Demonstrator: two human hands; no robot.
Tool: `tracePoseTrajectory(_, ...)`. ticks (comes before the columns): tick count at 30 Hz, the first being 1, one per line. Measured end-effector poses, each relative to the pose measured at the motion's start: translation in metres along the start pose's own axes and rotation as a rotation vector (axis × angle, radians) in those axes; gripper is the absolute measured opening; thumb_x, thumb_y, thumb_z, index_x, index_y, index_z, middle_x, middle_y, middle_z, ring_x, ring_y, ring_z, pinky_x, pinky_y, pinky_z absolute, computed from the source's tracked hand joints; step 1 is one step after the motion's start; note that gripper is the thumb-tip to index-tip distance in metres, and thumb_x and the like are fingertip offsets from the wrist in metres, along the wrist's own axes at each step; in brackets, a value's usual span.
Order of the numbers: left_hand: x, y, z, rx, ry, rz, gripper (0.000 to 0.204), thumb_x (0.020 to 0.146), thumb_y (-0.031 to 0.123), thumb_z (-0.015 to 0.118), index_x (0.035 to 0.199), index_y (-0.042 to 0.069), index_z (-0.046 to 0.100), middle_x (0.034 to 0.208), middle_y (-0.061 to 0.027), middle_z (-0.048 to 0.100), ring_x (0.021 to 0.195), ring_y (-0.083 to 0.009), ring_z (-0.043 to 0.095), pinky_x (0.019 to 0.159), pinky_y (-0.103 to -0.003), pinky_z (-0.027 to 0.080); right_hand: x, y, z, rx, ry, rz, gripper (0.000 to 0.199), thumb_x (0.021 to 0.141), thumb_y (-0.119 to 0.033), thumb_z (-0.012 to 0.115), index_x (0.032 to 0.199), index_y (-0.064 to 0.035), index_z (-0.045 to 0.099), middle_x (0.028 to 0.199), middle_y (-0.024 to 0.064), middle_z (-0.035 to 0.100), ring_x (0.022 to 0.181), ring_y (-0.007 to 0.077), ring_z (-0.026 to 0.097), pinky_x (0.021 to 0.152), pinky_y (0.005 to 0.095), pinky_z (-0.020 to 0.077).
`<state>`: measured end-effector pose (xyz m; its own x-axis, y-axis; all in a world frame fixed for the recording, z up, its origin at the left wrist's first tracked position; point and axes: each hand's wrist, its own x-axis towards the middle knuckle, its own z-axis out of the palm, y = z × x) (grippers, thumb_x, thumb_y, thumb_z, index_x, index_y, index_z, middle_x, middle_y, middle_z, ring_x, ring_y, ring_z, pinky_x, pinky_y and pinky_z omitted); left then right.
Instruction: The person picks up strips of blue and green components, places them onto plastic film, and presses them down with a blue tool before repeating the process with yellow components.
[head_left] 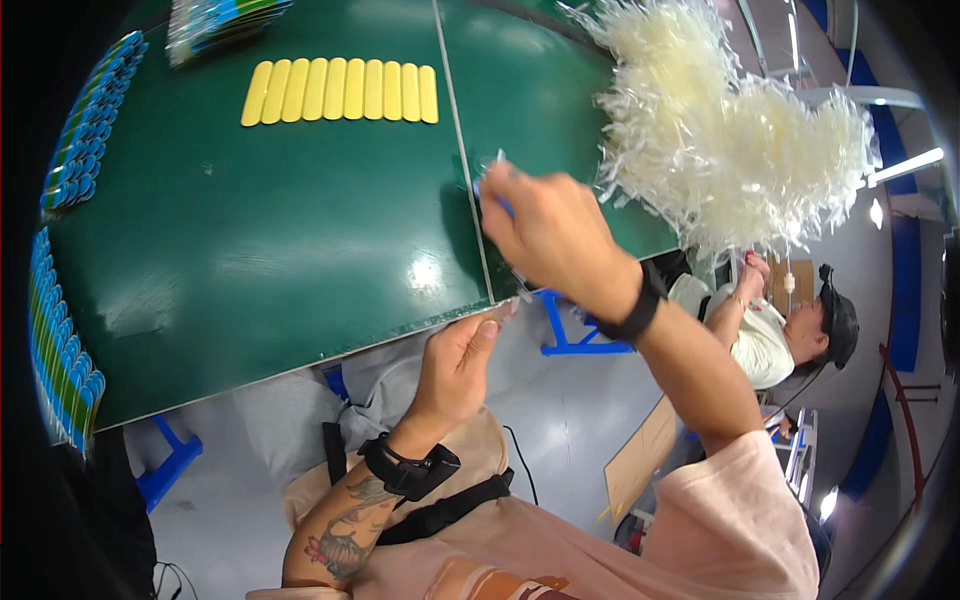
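My left hand (458,368) is at the table's near edge, its thumb pressed against the fingers. A thin, clear plastic piece (510,306) sticks out past the fingertips. Higher and to the right, my right hand (555,235) is held over the table with its fingers curled closed. Something small with a bluish part and a pale tip shows at those fingers, too little of it to name. Beyond the hands, a row of flat yellow strips (340,92) with rounded ends lies side by side on the green table (270,220).
A large heap of clear plastic strips (720,130) stands at the far right. Blue and green packs line the left edge in an upper row (95,125) and a lower row (62,345). More clear packs (215,28) lie at the back. Another person (765,335) sits to the right.
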<state>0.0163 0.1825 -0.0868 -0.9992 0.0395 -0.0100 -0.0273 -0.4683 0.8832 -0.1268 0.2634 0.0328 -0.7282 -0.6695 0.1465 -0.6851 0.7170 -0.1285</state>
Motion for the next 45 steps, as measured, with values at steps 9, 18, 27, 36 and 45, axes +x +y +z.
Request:
tracePoseTrajectory(9, 0.002, -0.001, 0.006, -0.027, -0.021, -0.029, 0.036, 0.107, 0.020, 0.046, 0.123, -0.007, 0.064, 0.115, -0.0109, 0.070, 0.103, -0.0161, 0.060, 0.096, -0.032, 0.046, -0.001, 0.005, -0.007, 0.053, -0.038, -0.004, 0.007, 0.087, -0.012, 0.058, 0.088, -0.0045, 0.058, 0.059, 0.0191, 0.060, 0.056, 0.0431, 0.061, 0.053, 0.0523, 0.0503)
tracePoseTrajectory(18, -0.001, -0.005, 0.004, -0.030, -0.013, -0.022, 0.035, 0.107, 0.019, 0.046, 0.126, -0.005, 0.063, 0.114, -0.0104, 0.070, 0.103, -0.0160, 0.060, 0.096, -0.031, 0.046, -0.012, -0.006, -0.003, 0.105, -0.045, 0.007, 0.006, 0.086, -0.012, 0.059, 0.088, -0.0060, 0.059, 0.059, 0.0203, 0.059, 0.056, 0.0438, 0.060, 0.054, 0.0541, 0.0504)
tracePoseTrajectory(27, 0.001, -0.005, -0.001, -0.016, -0.024, -0.051, 0.036, 0.106, 0.018, 0.045, 0.126, -0.006, 0.063, 0.115, -0.0109, 0.070, 0.103, -0.0157, 0.059, 0.098, -0.032, 0.045, -0.015, -0.004, 0.000, 0.074, -0.054, -0.013, 0.006, 0.086, -0.012, 0.059, 0.088, -0.0065, 0.057, 0.058, 0.0199, 0.059, 0.054, 0.0441, 0.059, 0.051, 0.0542, 0.0489)
tracePoseTrajectory(36, 0.002, -0.005, 0.002, -0.035, 0.034, 0.045, 0.038, 0.108, 0.026, 0.047, 0.124, -0.004, 0.064, 0.099, -0.0075, 0.069, 0.089, -0.0124, 0.057, 0.084, -0.027, 0.046, 0.009, -0.005, 0.000, 0.026, -0.070, 0.025, 0.008, 0.088, -0.014, 0.059, 0.088, -0.0062, 0.059, 0.062, 0.0201, 0.059, 0.060, 0.0446, 0.061, 0.055, 0.0514, 0.0495)
tracePoseTrajectory(45, -0.006, -0.005, -0.002, -0.048, 0.031, -0.090, 0.033, 0.106, 0.014, 0.047, 0.130, -0.003, 0.062, 0.116, -0.0097, 0.070, 0.098, -0.0124, 0.060, 0.089, -0.028, 0.047, -0.118, -0.040, 0.001, 0.279, -0.045, 0.036, 0.017, 0.087, -0.011, 0.067, 0.101, -0.0032, 0.061, 0.068, 0.0140, 0.064, 0.055, 0.0347, 0.061, 0.048, 0.0423, 0.0475)
